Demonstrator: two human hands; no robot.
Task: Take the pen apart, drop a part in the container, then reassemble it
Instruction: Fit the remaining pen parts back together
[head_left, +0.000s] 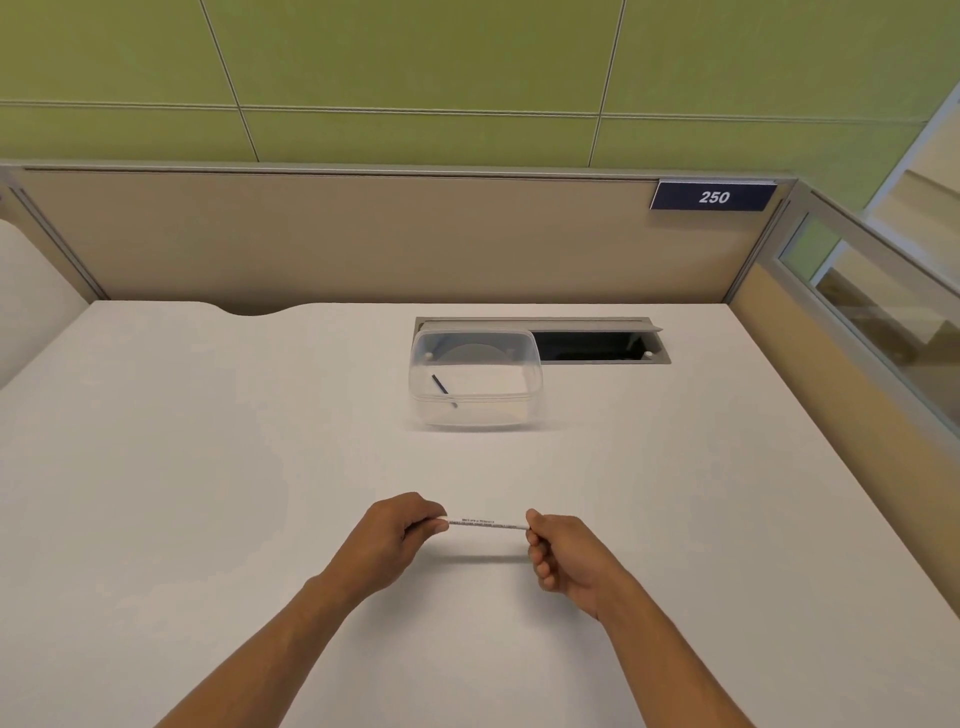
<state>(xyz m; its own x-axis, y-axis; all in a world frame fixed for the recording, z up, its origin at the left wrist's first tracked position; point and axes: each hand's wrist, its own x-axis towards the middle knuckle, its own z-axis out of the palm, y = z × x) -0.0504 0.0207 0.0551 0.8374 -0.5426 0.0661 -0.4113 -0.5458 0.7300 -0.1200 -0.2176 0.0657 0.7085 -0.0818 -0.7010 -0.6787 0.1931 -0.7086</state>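
Observation:
A slim white pen (487, 523) with small dark print runs level between my two hands, a little above the white desk. My left hand (399, 535) pinches its left end, and my right hand (563, 553) is closed around its right end. Both pen tips are hidden in my fingers. Farther back stands a clear plastic container (530, 387) with no lid. Inside it, near the left wall, lies a thin dark rod-like pen part (443, 387).
The white desk (208, 493) is bounded by beige partition walls at the back and right. Behind the container, an open cable hatch (597, 345) is cut into the desk. A dark sign reading 250 (713, 196) hangs on the back partition.

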